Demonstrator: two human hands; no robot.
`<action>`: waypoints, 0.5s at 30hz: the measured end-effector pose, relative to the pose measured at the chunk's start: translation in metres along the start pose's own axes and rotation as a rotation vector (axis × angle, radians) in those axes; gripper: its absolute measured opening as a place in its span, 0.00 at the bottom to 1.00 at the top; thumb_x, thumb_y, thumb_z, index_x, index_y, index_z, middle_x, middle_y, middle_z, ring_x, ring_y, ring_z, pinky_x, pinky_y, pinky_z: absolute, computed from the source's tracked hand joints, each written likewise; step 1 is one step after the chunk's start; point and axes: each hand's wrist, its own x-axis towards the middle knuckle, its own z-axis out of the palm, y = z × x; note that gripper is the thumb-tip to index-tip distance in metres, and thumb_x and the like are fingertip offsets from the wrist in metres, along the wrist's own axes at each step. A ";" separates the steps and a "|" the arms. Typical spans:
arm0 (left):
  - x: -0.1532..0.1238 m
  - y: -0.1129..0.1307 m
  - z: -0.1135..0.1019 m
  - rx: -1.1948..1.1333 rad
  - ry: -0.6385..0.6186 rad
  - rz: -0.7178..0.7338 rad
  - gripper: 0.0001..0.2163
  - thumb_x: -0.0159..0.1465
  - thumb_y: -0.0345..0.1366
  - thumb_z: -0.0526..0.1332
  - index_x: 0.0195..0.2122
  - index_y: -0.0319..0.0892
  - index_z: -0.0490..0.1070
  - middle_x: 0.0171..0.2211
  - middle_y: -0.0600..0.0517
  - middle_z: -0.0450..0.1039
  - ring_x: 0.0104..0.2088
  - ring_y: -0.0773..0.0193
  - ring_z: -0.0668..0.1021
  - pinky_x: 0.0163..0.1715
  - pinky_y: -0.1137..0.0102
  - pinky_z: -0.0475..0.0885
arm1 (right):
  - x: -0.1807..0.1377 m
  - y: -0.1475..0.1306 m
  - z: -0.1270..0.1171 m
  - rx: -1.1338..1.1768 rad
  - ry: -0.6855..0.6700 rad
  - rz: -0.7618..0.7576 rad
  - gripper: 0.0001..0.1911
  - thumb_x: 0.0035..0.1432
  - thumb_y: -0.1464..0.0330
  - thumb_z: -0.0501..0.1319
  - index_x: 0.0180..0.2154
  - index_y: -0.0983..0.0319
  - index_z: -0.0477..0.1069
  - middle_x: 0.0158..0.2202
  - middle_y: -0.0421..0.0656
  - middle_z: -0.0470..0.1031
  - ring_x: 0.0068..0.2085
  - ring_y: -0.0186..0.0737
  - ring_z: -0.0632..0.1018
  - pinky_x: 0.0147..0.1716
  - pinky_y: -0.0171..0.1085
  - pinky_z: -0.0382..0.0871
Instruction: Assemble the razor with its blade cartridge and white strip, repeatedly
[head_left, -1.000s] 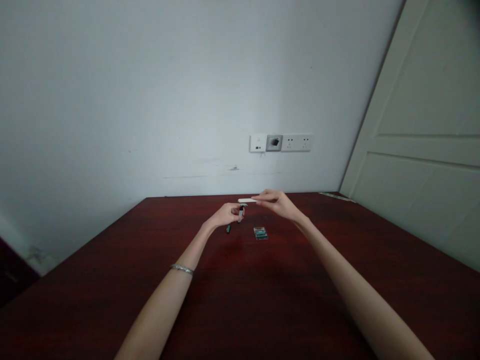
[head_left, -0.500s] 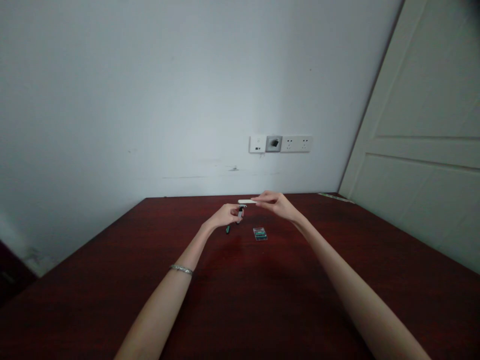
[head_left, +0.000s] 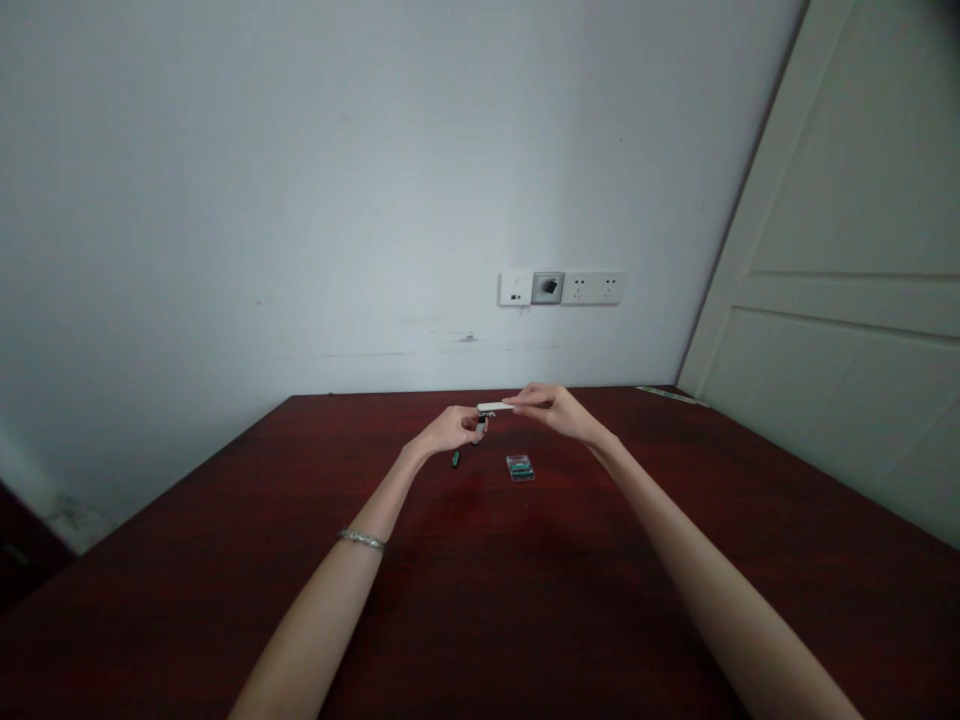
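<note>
My left hand (head_left: 450, 430) is closed on a small grey-and-black handled tool (head_left: 480, 430), held upright with a silvery part at its top. Between the thumb and fingers of my right hand (head_left: 546, 404) is a flat white strip (head_left: 493, 407), pinched by its right end. The strip's left end lies over the tool's silvery top; whether they touch I cannot tell. Below my left hand a small green-and-black stick (head_left: 455, 459) rests on the table. To its right lies a clear plastic case (head_left: 520, 468) with green contents.
The dark red table (head_left: 480, 600) runs back to a pale wall (head_left: 375, 200). Sockets and a switch plate (head_left: 592, 288) sit on that wall. A white panelled door (head_left: 847, 270) stands at the right, and a thin pale strip (head_left: 670, 396) lies at the table's back right edge.
The white strip has come down slightly and tilted, so it now covers more of the tool's silvery top. My left hand has hardly moved.
</note>
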 end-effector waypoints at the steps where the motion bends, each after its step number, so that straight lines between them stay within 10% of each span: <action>1: 0.000 0.001 -0.001 -0.005 -0.003 0.005 0.05 0.48 0.28 0.58 0.28 0.35 0.69 0.25 0.53 0.70 0.26 0.70 0.71 0.29 0.75 0.65 | -0.001 0.001 -0.001 -0.003 -0.004 0.003 0.15 0.54 0.61 0.59 0.43 0.58 0.75 0.33 0.44 0.73 0.33 0.36 0.72 0.36 0.37 0.64; 15: 0.000 0.002 0.000 0.068 -0.005 -0.003 0.04 0.48 0.27 0.57 0.26 0.36 0.70 0.24 0.54 0.69 0.25 0.70 0.70 0.28 0.76 0.63 | 0.000 -0.006 -0.001 -0.054 -0.015 -0.006 0.14 0.56 0.61 0.58 0.42 0.57 0.75 0.34 0.44 0.73 0.33 0.36 0.72 0.36 0.37 0.65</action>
